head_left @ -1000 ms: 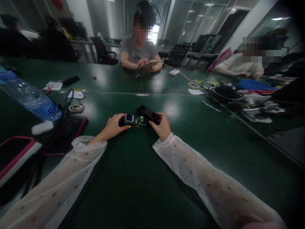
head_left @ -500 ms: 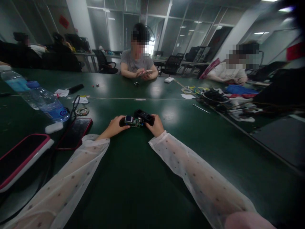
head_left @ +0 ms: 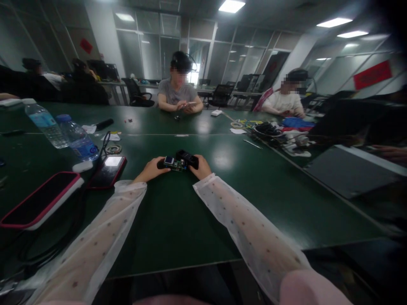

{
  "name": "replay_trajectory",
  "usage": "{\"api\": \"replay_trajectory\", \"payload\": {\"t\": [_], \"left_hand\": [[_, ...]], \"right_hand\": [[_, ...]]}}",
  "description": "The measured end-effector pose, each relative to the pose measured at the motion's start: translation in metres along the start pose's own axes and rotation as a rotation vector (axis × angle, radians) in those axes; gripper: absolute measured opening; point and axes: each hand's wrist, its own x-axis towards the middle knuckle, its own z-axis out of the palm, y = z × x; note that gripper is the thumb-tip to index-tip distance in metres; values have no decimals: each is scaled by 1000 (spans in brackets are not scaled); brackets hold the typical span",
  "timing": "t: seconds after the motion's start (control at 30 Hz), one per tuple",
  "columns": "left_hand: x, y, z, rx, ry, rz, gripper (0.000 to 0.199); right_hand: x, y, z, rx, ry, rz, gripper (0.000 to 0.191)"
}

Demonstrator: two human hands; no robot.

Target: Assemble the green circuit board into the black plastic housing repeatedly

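Observation:
My left hand (head_left: 153,169) grips the left end of a green circuit board (head_left: 178,165) that carries a small screen (head_left: 169,160). Around a black plastic casing (head_left: 187,158) the fingers of my right hand (head_left: 202,168) are closed. Board and casing are side by side at the middle of the view, the casing slightly farther off; I cannot tell whether they are joined. Both are held low at the green table (head_left: 178,228). Parts of each are hidden by my fingers.
To the left are two phones, one with a pink rim (head_left: 41,199) and one red-edged (head_left: 108,171), plus two water bottles (head_left: 78,140) and a white case (head_left: 82,166). Tangled cables (head_left: 270,129) and a grey box (head_left: 349,169) lie right. A person (head_left: 179,89) sits opposite.
The view has tilted and shifted, so the table's near edge now shows. My hands hold the same board and casing in nearly the same pose.

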Motion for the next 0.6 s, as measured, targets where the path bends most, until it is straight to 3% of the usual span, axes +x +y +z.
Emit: {"api": "replay_trajectory", "payload": {"t": [0.3,0.6], "left_hand": [[-29,16,5,77,78,-13,64],[-28,17,2,55,67,-15,63]], "right_hand": [[-22,-8,-3,18,-20,18,68],[-22,-12,-7,32,-17,29,68]]}}
